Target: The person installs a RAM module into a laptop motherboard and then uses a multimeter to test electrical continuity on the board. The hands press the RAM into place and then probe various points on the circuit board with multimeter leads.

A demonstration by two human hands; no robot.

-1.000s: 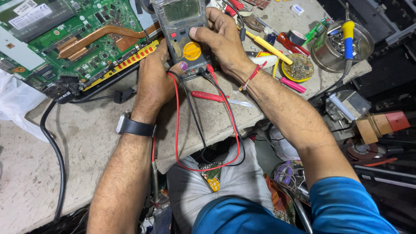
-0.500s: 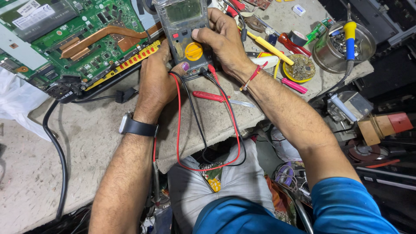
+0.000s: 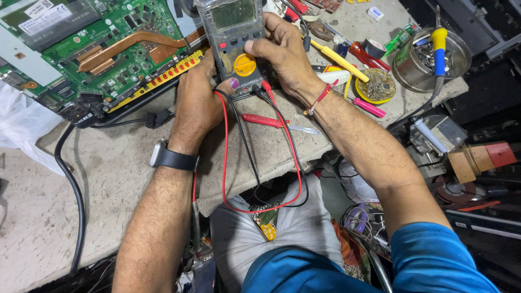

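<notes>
A grey multimeter (image 3: pixel 232 33) with a yellow dial stands on the worn bench. My left hand (image 3: pixel 201 100) grips its lower left corner, thumb by the lead sockets. My right hand (image 3: pixel 282 51) rests on its right side, thumb on the yellow dial (image 3: pixel 245 65). A red lead (image 3: pixel 224 163) and a black lead (image 3: pixel 247 152) run from the sockets and loop off the bench edge toward my lap. A red-handled probe (image 3: pixel 266 121) lies on the bench below my right wrist.
A green laptop motherboard (image 3: pixel 103 46) with a copper heat pipe lies at the upper left, a black cable (image 3: pixel 73 179) curving from it. Screwdrivers (image 3: pixel 339 61), a round flux tin (image 3: pixel 378 85), a metal bowl (image 3: pixel 431 57) with a soldering iron, and white plastic (image 3: pixel 21 127) crowd the edges.
The view has shifted slightly. My right thumb has settled onto the yellow dial, and both hands stay on the multimeter.
</notes>
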